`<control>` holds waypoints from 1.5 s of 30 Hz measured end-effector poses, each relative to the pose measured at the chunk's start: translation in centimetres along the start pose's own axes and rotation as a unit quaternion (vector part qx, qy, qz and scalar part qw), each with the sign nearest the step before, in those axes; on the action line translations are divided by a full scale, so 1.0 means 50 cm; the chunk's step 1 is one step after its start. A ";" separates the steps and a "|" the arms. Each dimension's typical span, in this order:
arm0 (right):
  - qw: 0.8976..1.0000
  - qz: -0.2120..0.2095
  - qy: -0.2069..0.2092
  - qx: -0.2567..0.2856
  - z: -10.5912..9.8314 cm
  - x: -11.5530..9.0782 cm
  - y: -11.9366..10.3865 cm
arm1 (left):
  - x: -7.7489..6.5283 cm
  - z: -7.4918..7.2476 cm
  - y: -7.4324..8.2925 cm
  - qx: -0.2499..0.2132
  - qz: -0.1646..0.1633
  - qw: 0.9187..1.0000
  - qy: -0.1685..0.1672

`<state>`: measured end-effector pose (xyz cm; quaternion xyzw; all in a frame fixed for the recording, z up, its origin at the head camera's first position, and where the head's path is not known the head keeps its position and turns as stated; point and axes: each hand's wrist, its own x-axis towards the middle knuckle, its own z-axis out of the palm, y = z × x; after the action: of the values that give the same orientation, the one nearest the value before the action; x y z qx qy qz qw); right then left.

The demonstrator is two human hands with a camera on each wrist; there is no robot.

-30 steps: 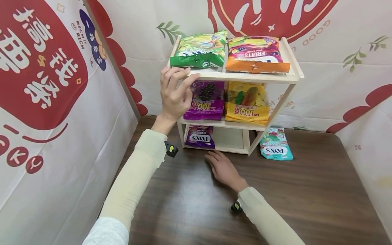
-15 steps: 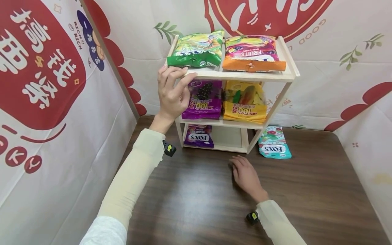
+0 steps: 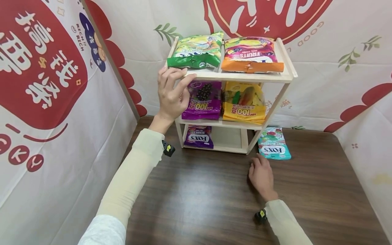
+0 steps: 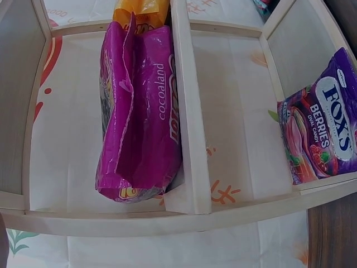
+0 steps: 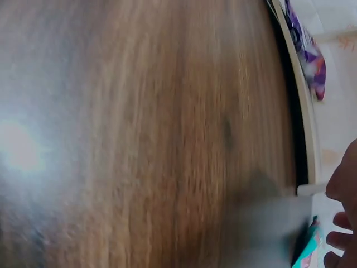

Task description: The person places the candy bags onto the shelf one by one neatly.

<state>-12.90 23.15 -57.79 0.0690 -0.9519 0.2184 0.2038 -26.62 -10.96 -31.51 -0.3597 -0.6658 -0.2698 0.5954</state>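
Note:
My left hand (image 3: pixel 173 93) grips the top front-left corner of a small pale wooden shelf rack (image 3: pixel 242 77), its fingers bent over the edge. On the table, my right hand (image 3: pixel 262 175) is low beside the rack's front-right leg, fingers loosely bent and holding nothing. Just past its fingertips lies a turquoise Fox's candy bag (image 3: pixel 273 144); whether they touch it is unclear. A purple Fox's Berries candy bag (image 4: pixel 321 125) sits at the left of the bottom tier. The right wrist view is blurred, with several fingertips (image 5: pixel 340 237) at its right edge.
Green (image 3: pixel 196 51) and orange-pink (image 3: pixel 252 56) candy bags lie on the top tier. Purple (image 3: pixel 203 105) and yellow (image 3: pixel 245 107) bags stand on the middle tier. Printed cloth walls (image 3: pixel 312 95) enclose the dark wooden table (image 3: pixel 196 204) at the back and sides.
My right hand has moved right across the table, from before the bottom tier to the turquoise candy bag. The left hand keeps its grip on the rack's corner.

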 end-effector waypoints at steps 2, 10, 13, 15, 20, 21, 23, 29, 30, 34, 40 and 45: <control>1.000 0.018 -0.010 -0.010 0.002 0.003 0.013 | -0.001 0.000 0.000 0.000 -0.002 1.000 -0.003; 0.996 0.062 -0.057 -0.025 0.007 0.019 0.055 | -0.004 -0.002 -0.001 0.003 -0.005 1.000 -0.008; 0.996 0.073 -0.048 -0.025 0.009 0.023 0.067 | -0.002 -0.002 -0.001 0.002 -0.004 1.000 -0.009; 0.995 0.082 -0.038 -0.032 0.009 0.026 0.075 | -0.001 -0.001 0.000 0.002 -0.003 1.000 -0.009; 0.994 0.082 -0.030 -0.064 0.007 0.035 0.098 | -0.002 0.001 0.000 0.001 -0.001 1.000 -0.009; 0.994 0.078 -0.031 -0.067 0.006 0.037 0.104 | -0.002 0.002 0.000 0.001 -0.001 1.000 -0.009; 0.995 0.068 -0.035 -0.070 0.006 0.041 0.114 | -0.002 0.003 0.000 0.000 0.001 1.000 -0.008; 0.996 0.034 -0.041 -0.066 0.009 0.057 0.137 | -0.002 0.003 -0.002 0.004 0.001 1.000 -0.006; 0.997 0.029 -0.041 -0.063 0.009 0.060 0.139 | -0.002 0.002 -0.003 0.006 0.001 1.000 -0.006; 0.998 0.018 -0.037 -0.056 0.009 0.071 0.138 | 0.002 -0.002 -0.004 0.008 0.000 1.000 -0.008; 0.996 0.002 -0.039 -0.079 0.008 0.083 0.135 | 0.003 -0.004 -0.004 0.008 0.001 1.000 -0.010; 0.994 -0.022 -0.015 -0.104 0.013 0.081 0.138 | 0.000 -0.004 -0.002 0.007 0.000 1.000 -0.014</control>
<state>-18.31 28.87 -59.33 0.0710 -0.9706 0.1123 0.2005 -26.58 -11.17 -31.47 -0.3593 -0.6759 -0.2600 0.5885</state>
